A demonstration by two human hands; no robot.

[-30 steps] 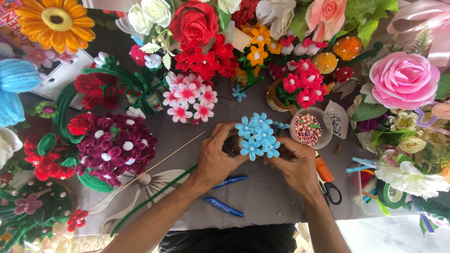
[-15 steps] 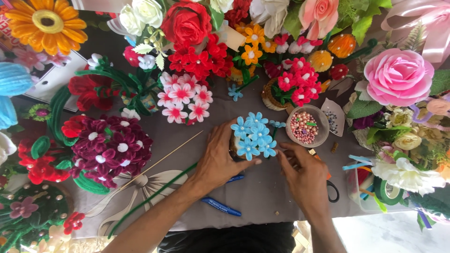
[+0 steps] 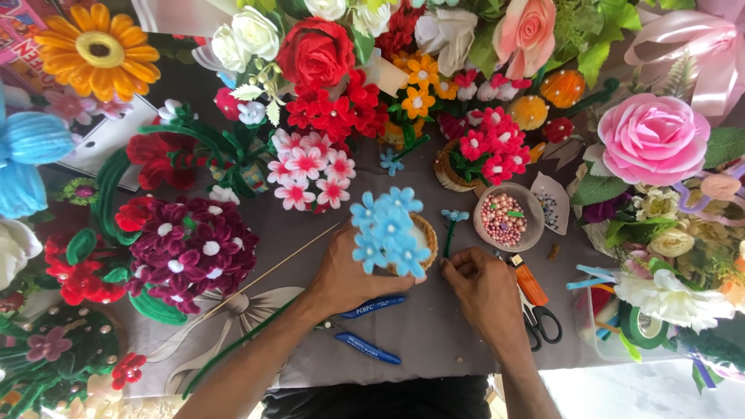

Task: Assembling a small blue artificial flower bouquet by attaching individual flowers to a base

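Left hand (image 3: 345, 275) grips the light, crushable blue flower basket (image 3: 392, 237) by its woven base; right hand (image 3: 481, 283) pinches a soft flower stem (image 3: 449, 233) low down.

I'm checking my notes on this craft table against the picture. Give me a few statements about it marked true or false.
1. The left hand holds a small basket of blue flowers. True.
2. The right hand holds the scissors. False: the scissors lie on the table beside it; its fingers pinch the base of a single blue flower stem.
3. A bowl of pink beads sits beyond the right hand. True.
4. The blue-handled pliers are in the left hand. False: they lie on the table under the left wrist.
5. The big pink rose is on the person's left. False: it is on the right.
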